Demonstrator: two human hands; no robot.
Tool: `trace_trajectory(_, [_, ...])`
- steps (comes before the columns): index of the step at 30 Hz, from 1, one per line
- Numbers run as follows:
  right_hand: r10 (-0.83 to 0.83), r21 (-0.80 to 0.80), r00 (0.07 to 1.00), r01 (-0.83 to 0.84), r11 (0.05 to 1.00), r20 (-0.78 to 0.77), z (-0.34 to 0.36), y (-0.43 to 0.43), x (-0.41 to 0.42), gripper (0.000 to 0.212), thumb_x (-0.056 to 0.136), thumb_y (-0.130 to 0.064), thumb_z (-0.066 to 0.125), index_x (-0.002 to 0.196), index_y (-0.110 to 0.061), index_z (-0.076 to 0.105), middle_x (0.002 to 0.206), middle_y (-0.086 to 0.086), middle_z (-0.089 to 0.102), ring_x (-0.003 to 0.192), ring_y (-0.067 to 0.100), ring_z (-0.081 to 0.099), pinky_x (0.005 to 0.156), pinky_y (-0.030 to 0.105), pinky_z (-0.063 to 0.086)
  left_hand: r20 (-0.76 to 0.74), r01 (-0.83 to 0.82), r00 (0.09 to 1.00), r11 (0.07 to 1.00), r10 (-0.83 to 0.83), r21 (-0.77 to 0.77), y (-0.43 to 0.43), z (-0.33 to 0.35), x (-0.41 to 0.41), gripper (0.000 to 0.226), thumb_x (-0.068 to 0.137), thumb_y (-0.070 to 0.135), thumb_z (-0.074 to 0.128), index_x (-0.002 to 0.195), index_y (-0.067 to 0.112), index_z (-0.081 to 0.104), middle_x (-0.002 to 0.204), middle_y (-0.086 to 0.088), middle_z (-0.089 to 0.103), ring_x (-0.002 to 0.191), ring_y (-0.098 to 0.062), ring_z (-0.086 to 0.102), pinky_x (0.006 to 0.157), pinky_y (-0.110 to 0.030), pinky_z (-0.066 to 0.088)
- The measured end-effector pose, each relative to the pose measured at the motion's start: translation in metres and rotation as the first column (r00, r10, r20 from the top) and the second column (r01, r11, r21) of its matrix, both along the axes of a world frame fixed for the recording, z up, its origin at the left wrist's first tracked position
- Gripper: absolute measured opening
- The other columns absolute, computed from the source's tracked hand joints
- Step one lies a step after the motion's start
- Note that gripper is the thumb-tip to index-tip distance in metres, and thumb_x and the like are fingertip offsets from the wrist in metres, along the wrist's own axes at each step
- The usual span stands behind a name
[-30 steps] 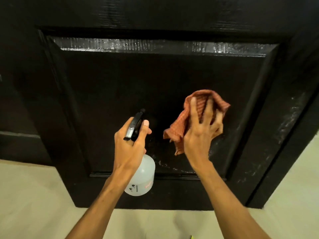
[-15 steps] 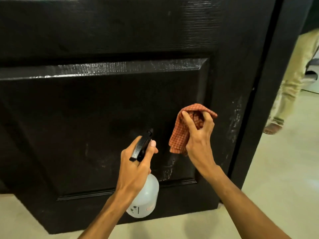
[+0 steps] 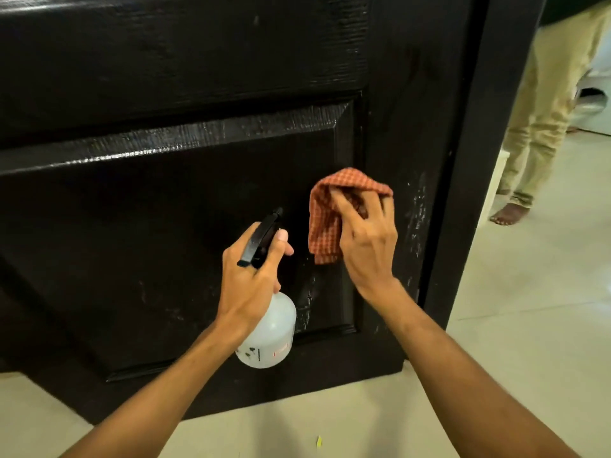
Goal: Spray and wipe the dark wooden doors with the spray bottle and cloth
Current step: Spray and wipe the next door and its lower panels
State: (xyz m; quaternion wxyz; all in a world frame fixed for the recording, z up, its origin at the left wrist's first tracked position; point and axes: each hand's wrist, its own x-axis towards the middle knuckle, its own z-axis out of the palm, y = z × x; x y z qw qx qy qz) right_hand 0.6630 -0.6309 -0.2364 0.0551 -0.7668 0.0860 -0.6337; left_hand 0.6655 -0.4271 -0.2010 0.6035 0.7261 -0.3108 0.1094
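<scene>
Two hands are at work, each with one tool. Nearest, the left hand [image 3: 251,279] wraps its fingers round the neck of the one bottle [image 3: 269,335], with a single fingertip lying up beside the black spray head [image 3: 261,239]. The translucent white body hangs below the fist, in front of the lower right corner of the door's lower panel, and the nozzle points at the wood. Whether the bottle touches the door cannot be told. Just right of it and a little higher, the right hand [image 3: 367,249] has its fingers curled into the one cloth [image 3: 325,223], an orange checked rag bunched over the fingertips with a loose flap hanging on the left. It sits at the right edge of the lower panel, about midway up. One door [image 3: 396,94], dark and glossy, fills most of the view, with two panels in sight: the lower panel [image 3: 132,242] behind both hands and an upper panel [image 3: 165,54] cut off at the top. Pale streaks [image 3: 418,209] mark the stile right of the cloth, and a second patch [image 3: 305,305] lies low on the panel. Below the door's bottom edge is pale floor [image 3: 529,325], with one yellow speck [image 3: 319,441]. Farthest off, past the door's right edge, one other person shows as a trouser leg [image 3: 542,110] and one bare foot [image 3: 510,214].
</scene>
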Motion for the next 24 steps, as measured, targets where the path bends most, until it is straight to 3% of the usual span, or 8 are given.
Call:
trace_trajectory(4, [0.050,0.107,0.999,-0.048,0.993,-0.016,-0.010,0.010,0.006,0.043,0.099,0.002,0.058,0.138,-0.017,0.066,0.128,0.020,0.059,0.115,0.041,0.054,0.110,0.047,0.042,0.012,-0.003,1.000,0.999,0.003,-0.036,0.004,0.001,0.004,0.022,0.103,0.033,0.057,0.092,0.017,0.067,0.091,-0.006,0.072,0.044,-0.020,0.055,0.051,-0.044,0.052])
trace_trajectory(6, [0.078,0.124,0.987,-0.061,0.990,-0.139,-0.054,0.021,-0.004,0.048,0.095,0.005,0.059,0.139,-0.014,0.064,0.128,0.020,0.057,0.118,0.040,0.051,0.101,0.054,0.050,0.003,0.023,1.000,0.999,-0.023,-0.027,0.001,-0.002,0.006,0.021,0.102,0.033,0.057,0.094,0.017,0.067,0.091,-0.004,0.072,0.045,-0.021,0.054,0.049,-0.043,0.051])
trace_trajectory(9, [0.113,0.114,0.960,-0.085,0.990,-0.257,-0.075,0.018,-0.018,0.048,0.091,0.006,0.061,0.134,-0.015,0.062,0.128,0.018,0.056,0.115,0.040,0.050,0.077,0.050,0.060,-0.005,0.051,0.999,0.999,-0.051,0.001,-0.010,-0.006,0.007,0.018,0.104,0.027,0.057,0.097,0.012,0.066,0.087,-0.002,0.072,0.046,-0.026,0.055,0.048,-0.042,0.050])
trace_trajectory(12, [0.075,0.143,0.994,-0.062,0.988,-0.083,-0.027,0.009,-0.006,0.043,0.093,0.006,0.057,0.131,-0.011,0.066,0.126,0.020,0.058,0.112,0.039,0.052,0.103,0.031,0.046,-0.025,0.077,0.997,0.997,-0.077,0.005,-0.022,-0.012,0.007,0.019,0.105,0.026,0.057,0.095,0.012,0.066,0.085,-0.010,0.070,0.050,-0.037,0.054,0.047,-0.041,0.050])
trace_trajectory(15, [0.045,0.236,0.999,-0.048,0.971,0.018,-0.001,0.011,0.005,0.044,0.093,0.005,0.060,0.133,-0.011,0.067,0.126,0.020,0.057,0.115,0.037,0.052,0.113,0.011,0.021,-0.042,0.093,0.995,0.996,-0.093,0.013,-0.029,-0.014,0.006,0.018,0.105,0.025,0.056,0.097,0.012,0.066,0.085,-0.006,0.070,0.049,-0.027,0.057,0.047,-0.026,0.051])
trace_trajectory(18, [0.035,0.267,0.999,-0.023,0.963,-0.038,-0.036,0.019,-0.002,0.046,0.092,0.007,0.061,0.133,-0.013,0.067,0.128,0.018,0.055,0.116,0.036,0.052,0.115,0.024,0.033,-0.069,0.117,0.991,0.993,-0.116,0.012,-0.027,-0.018,0.003,0.019,0.105,0.027,0.057,0.094,0.015,0.066,0.080,-0.007,0.068,0.050,-0.015,0.057,0.049,-0.022,0.050])
trace_trajectory(20, [0.059,0.244,0.995,-0.038,0.969,-0.077,-0.047,0.017,-0.012,0.046,0.090,0.008,0.062,0.131,-0.013,0.066,0.128,0.015,0.053,0.114,0.034,0.052,0.103,0.038,0.048,-0.064,0.122,0.991,0.992,-0.120,0.021,-0.023,-0.020,0.000,0.021,0.103,0.030,0.057,0.093,0.014,0.066,0.079,-0.005,0.068,0.049,-0.013,0.057,0.049,-0.020,0.050])
trace_trajectory(24, [-0.012,0.394,0.988,-0.049,0.918,0.152,0.010,-0.024,-0.014,0.045,0.093,0.004,0.058,0.134,-0.012,0.064,0.125,0.013,0.048,0.114,0.025,0.049,0.101,0.024,0.042,-0.075,0.105,0.992,0.994,-0.104,0.007,-0.017,-0.023,-0.004,0.023,0.102,0.031,0.058,0.091,0.013,0.068,0.081,-0.002,0.070,0.049,-0.009,0.056,0.050,-0.019,0.050])
